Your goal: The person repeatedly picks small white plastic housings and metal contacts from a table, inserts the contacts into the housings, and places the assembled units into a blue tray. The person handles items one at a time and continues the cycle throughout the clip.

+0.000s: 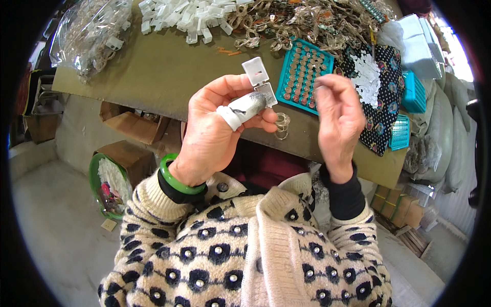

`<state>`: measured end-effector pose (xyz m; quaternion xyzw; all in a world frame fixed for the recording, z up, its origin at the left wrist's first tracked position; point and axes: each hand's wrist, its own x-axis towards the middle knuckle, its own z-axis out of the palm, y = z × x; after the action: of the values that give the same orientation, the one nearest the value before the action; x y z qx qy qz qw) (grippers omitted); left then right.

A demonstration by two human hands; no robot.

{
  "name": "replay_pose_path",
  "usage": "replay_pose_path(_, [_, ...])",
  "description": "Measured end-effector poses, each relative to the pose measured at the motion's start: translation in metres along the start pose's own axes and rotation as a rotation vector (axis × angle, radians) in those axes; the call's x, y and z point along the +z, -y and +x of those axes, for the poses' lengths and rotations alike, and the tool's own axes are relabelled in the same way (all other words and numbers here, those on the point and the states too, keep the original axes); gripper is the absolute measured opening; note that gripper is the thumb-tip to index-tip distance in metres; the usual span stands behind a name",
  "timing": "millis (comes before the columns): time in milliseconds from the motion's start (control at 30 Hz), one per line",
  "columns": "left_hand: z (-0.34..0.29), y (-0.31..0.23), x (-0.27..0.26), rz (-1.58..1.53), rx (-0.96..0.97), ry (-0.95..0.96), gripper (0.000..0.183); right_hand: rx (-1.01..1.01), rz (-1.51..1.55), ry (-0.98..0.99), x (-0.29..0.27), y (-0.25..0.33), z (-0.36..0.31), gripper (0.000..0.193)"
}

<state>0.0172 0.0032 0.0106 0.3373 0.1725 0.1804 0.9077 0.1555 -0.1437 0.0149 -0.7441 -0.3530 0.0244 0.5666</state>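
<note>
My left hand (204, 128) grips a small white plastic case (254, 70) whose hinged lid stands open, pointing away from me. A grey-smudged white covering (245, 107) wraps the thumb, which presses on the lower half of the case. Below those fingers hangs a loop of thin clear wire (282, 126). My right hand (340, 123) is raised at the near right corner of a teal tray (283, 78) with rows of small round metal discs (303, 71). Its thumb and fingertips are drawn together; whatever may be between them is blurred and cannot be made out.
White plastic cases (192, 15) are heaped at the table's far side, beside a tangle of wire loops (286, 23). A clear bag (89, 38) lies far left. White pieces (366, 79) rest on a dark patterned cloth (381, 120). A green basin (97, 179) stands on the floor.
</note>
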Motion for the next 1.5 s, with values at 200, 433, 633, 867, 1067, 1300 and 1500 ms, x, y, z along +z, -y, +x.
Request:
replay_pose_path(200, [0.002, 0.002, -0.017, -0.146, -0.092, 0.103, 0.029, -0.395, -0.782, -0.034, -0.023, -0.057, 0.028, 0.011])
replay_pose_path(433, [0.003, 0.003, -0.021, -0.119, -0.138, 0.056, 0.033, -0.259, -0.628, 0.079, -0.032, -0.062, 0.026, 0.012])
replay_pose_path(633, [0.000, 0.001, -0.016, 0.041, -0.175, 0.001, 0.021, -0.140, -0.502, 0.140, -0.038, -0.054, 0.029, 0.007])
replay_pose_path(867, [0.002, 0.002, -0.019, -0.028, -0.193, 0.036, 0.012, -0.088, -0.432, 0.100, -0.038, -0.052, 0.051, 0.007])
replay_pose_path(1067, [0.002, 0.007, -0.018, 0.004, -0.200, -0.009, 0.017, -0.507, -0.665, 0.189, -0.034, -0.059, 0.055, 0.016])
replay_pose_path(1300, [0.005, 0.006, -0.014, 0.005, -0.192, 0.001, 0.030, -0.347, -0.556, 0.339, -0.036, -0.057, 0.056, 0.019])
replay_pose_path(1500, [0.005, 0.001, -0.005, 0.032, -0.178, 0.001, 0.035, -0.450, -0.656, 0.419, -0.039, -0.057, 0.066, 0.019])
